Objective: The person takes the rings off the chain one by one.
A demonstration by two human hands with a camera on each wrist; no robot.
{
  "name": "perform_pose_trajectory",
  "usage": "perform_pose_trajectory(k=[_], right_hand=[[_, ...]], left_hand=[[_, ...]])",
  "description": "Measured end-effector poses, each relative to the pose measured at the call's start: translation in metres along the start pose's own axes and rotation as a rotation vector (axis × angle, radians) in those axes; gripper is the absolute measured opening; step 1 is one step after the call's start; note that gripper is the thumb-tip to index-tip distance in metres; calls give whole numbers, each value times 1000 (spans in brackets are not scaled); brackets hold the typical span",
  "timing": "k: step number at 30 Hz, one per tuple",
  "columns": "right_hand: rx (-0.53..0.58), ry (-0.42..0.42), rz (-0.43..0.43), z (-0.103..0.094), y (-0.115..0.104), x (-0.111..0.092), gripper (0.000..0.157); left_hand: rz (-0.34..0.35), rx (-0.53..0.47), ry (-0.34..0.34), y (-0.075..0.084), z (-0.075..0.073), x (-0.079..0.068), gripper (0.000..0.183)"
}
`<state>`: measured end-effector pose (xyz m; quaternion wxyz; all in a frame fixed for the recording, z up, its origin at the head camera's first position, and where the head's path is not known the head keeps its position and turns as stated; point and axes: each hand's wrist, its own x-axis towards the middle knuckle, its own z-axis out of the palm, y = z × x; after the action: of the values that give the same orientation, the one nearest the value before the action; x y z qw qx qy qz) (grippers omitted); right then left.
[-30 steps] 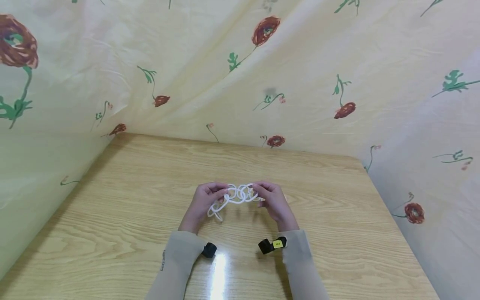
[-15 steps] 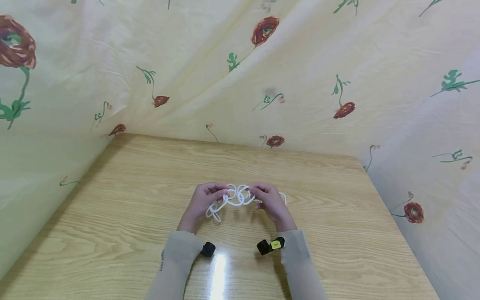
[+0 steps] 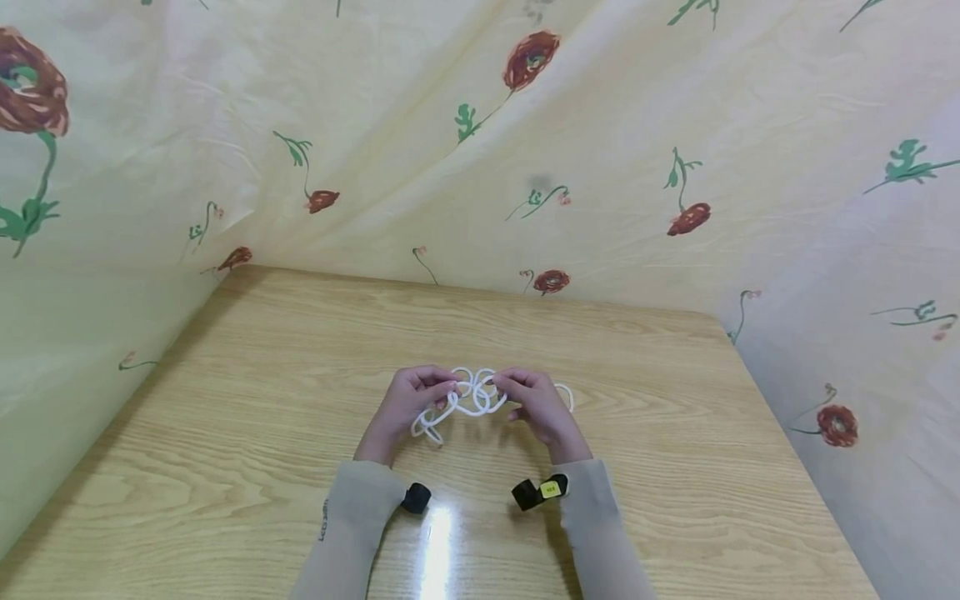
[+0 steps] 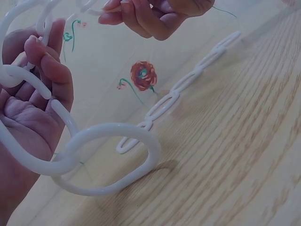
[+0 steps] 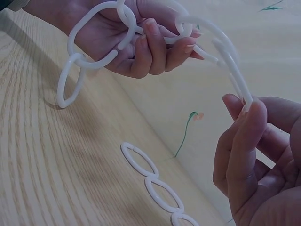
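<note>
Left hand (image 3: 401, 406) holds part of the white chain (image 4: 110, 129) in curled fingers, its end links dangling below; right hand (image 3: 543, 408) pinches a link between thumb and fingertips. I judge the paired grips raise the middle links over the table (image 3: 637, 400) so the joints can be seen and worked. From my station I note forearms angled inward, hands near each other. Another row of links (image 5: 150, 178) lies beyond; I cannot tell whether it joins.
</note>
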<state>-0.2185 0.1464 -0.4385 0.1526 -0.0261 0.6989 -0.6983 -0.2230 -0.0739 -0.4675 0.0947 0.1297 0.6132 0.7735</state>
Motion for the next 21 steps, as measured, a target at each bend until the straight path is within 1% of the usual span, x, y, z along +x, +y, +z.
perform_pose_trajectory(k=[7, 11, 13, 17, 19, 21], right_hand=[[-11, -31, 13, 1, 0, 0, 16], [-11, -29, 18, 2, -1, 0, 16], [-10, -27, 18, 2, -1, 0, 16], [-8, -29, 14, 2, -1, 0, 15], [-13, -34, 9, 1, -1, 0, 15], [-21, -41, 4, 1, -1, 0, 21]], left_hand=[[-38, 7, 0, 0, 2, 0, 27], [-51, 4, 0, 0, 3, 1, 25], [-55, 3, -2, -1, 2, 1, 23], [-64, -11, 0, -1, 2, 1, 9], [-65, -13, 4, -1, 2, 1, 9], [-63, -9, 7, 0, 2, 0, 8]])
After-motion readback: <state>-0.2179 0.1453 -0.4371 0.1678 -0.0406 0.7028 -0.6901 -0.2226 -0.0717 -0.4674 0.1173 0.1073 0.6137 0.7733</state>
